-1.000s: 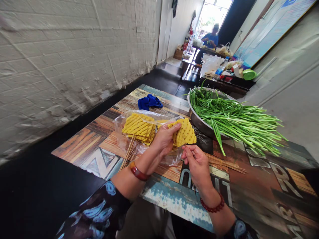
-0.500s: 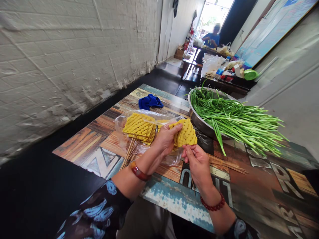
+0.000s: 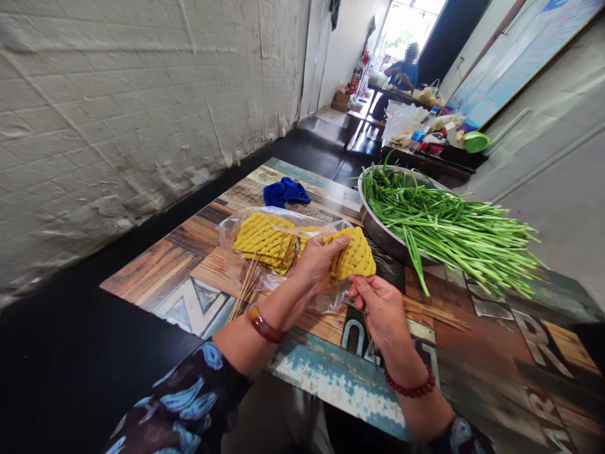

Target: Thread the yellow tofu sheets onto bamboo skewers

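One flat, scored yellow sheet (image 3: 358, 254) is underway: left hand (image 3: 316, 265), fingers closed, grips it; right hand (image 3: 384, 309), fingertips together, apparently pinches a thin brown stick (image 3: 375, 354). Stacked yellow sheets (image 3: 263, 238) lie untouched on clear plastic (image 3: 227, 243).

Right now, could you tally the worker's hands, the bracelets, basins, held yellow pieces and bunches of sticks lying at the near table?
Hands: 2 (left hand, right hand)
Bracelets: 2 (smooth bangle, beaded bracelet)
Basin: 1
Held yellow piece: 1 visible
Stick bunches: 2 (left bunch, right bunch)
Total: 8
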Demonstrator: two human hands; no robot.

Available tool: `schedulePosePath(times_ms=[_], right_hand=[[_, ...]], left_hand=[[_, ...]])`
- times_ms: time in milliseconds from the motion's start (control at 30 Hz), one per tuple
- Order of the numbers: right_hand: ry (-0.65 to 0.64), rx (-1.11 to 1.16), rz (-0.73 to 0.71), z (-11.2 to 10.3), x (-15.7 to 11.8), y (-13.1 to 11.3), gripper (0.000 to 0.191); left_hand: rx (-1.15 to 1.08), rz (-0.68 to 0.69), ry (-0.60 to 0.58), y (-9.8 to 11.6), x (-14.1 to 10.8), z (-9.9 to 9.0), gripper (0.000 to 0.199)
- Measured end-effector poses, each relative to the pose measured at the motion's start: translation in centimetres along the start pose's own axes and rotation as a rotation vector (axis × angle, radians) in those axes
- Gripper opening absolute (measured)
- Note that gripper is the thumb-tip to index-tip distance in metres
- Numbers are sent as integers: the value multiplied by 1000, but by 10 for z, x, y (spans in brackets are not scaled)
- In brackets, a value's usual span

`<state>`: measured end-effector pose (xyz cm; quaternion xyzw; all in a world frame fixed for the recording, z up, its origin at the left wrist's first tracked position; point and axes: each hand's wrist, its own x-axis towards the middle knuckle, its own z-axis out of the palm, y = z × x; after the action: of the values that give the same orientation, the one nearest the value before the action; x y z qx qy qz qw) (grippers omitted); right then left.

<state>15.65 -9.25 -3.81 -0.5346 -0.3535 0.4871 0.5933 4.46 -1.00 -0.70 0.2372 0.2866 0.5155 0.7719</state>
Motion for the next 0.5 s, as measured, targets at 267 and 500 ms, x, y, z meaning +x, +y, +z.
schedulePosePath(times_ms=[267, 500], right_hand=[[-30, -108, -33, -13, -3, 8, 34], [-19, -147, -71, -16, 1, 13, 31]], left_hand=[[-8, 113, 68, 10, 3, -2, 37], [20, 95, 16, 10, 3, -2, 38]])
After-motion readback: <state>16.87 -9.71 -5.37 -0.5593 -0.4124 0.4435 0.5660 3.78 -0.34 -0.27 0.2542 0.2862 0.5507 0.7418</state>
